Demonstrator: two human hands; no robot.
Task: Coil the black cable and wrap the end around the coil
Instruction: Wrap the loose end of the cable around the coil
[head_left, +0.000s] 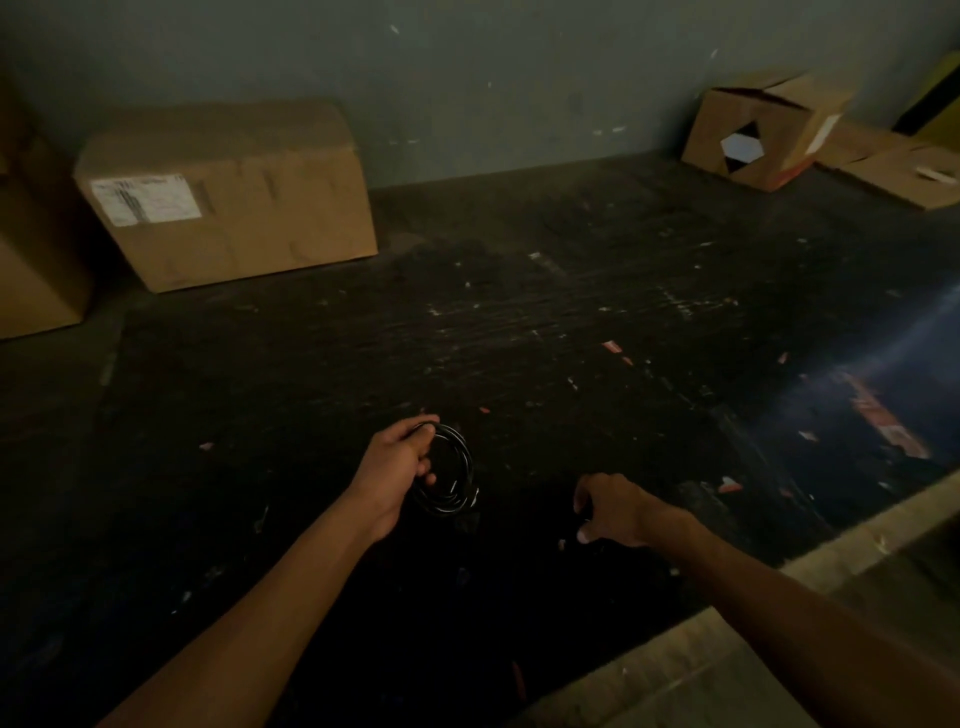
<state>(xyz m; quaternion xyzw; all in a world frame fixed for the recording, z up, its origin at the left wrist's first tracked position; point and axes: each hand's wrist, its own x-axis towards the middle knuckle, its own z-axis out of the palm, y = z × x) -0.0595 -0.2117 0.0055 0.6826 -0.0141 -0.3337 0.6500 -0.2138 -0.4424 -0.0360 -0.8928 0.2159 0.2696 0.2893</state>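
- A dim room with a grey-green wall (467, 78) at the back.
- Dark, scuffed floor (519, 322) strewn with small paper scraps.
- A large labelled cardboard box (228, 192) stands against the wall on the left.
- A tilted cardboard box (763, 130) sits far right.
- A pale ledge (779, 597) crosses the lower right.

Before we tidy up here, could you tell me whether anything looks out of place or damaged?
Yes: the cardboard box by the far right wall sits tipped on an edge, its top flaps open. Paper scraps litter the dark floor.
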